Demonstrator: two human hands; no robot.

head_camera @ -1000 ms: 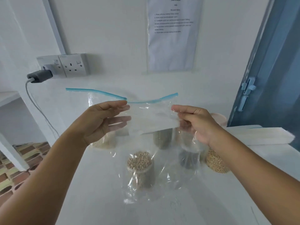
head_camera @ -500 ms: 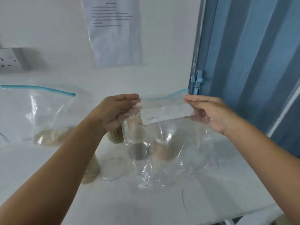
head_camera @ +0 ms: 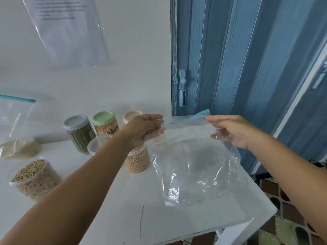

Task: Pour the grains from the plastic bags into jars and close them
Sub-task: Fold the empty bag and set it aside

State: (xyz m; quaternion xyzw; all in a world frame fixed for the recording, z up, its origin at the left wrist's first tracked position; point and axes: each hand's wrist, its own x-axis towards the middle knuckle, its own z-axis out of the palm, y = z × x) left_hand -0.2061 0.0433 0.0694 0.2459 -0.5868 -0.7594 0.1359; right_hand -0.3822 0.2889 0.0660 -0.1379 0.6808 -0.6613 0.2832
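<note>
Bag (head_camera: 192,167) empty, clear, hanging over the table's (head_camera: 203,218) right end, apart from it. My left hand (head_camera: 143,131) pinches its top left corner, my right hand (head_camera: 230,129) pinches the top right by the blue zip strip. Jars stand left: grey-lidded (head_camera: 79,133), green-lidded (head_camera: 106,122), two open ones (head_camera: 35,175) with grain. Second bag (head_camera: 16,128) leans against the wall, far left.

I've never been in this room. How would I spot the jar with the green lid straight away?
Find the white table against the white wall, left of the blue folding door. At its back stands a row of jars; the green-lidded jar is the middle one, holding yellowish grains. Its neighbours have a grey lid and a pale pink lid.
</note>
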